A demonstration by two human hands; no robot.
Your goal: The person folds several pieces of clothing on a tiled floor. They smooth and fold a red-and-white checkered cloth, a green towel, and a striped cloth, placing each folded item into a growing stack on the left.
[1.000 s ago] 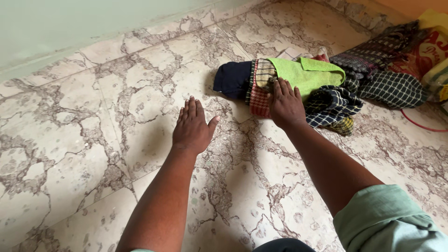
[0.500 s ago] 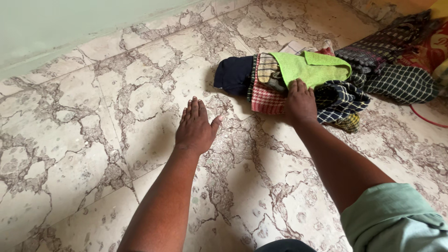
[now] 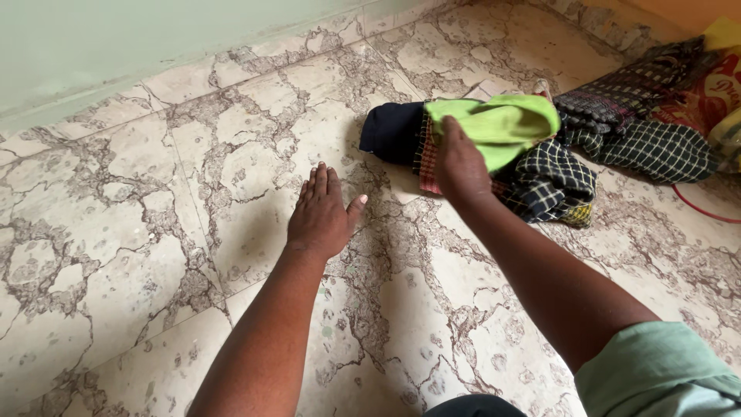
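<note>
Left hand (image 3: 320, 212) lies flat, fingers spread, on the marble-patterned floor tiles (image 3: 139, 232). Right hand (image 3: 459, 162) grips the edge of a lime-green cloth (image 3: 505, 123) atop a small pile of checked cloths (image 3: 548, 181). Red-and-yellow printed bag (image 3: 714, 73) at far right edge; bare floor extends leftward to the pale green wall (image 3: 116, 46).

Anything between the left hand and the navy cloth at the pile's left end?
Nothing: in the head view only bare marbled floor tile separates the left hand, flat on the floor, from the navy cloth. The right hand grips the green cloth.
</note>
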